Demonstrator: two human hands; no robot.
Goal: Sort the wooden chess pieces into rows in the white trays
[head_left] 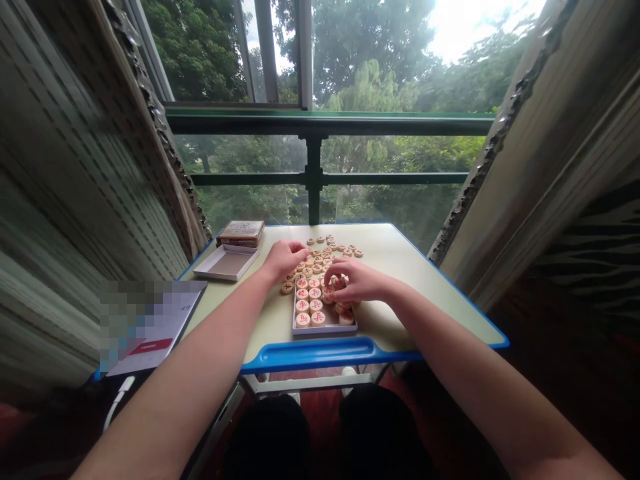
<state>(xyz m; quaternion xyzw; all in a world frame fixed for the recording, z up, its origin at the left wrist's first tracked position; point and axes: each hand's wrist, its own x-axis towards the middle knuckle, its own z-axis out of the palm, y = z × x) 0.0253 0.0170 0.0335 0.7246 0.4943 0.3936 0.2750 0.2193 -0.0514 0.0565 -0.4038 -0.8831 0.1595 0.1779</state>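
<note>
Round wooden Chinese chess pieces with red characters stand in rows in a shallow white box (326, 329) near the table's front edge. My right hand (357, 280) reaches over the right half of the box, its fingers curled down around a Chinese chess piece (327, 291). My left hand (285, 259) is beyond the box's left corner, thumb and fingers pinched together; whatever is between them is hidden. Just past both hands, loose chess pieces (317, 261) lie in a heap, with several scattered farther back. Some pieces in the box are covered by my right hand.
An open box lid or tray (227, 262) lies at the table's left, in front of stacked brown boxes (241, 232). A booklet (150, 333) overhangs the left edge. The blue-rimmed table (420, 293) stands against a railing (330, 123) and window, with curtains on either side.
</note>
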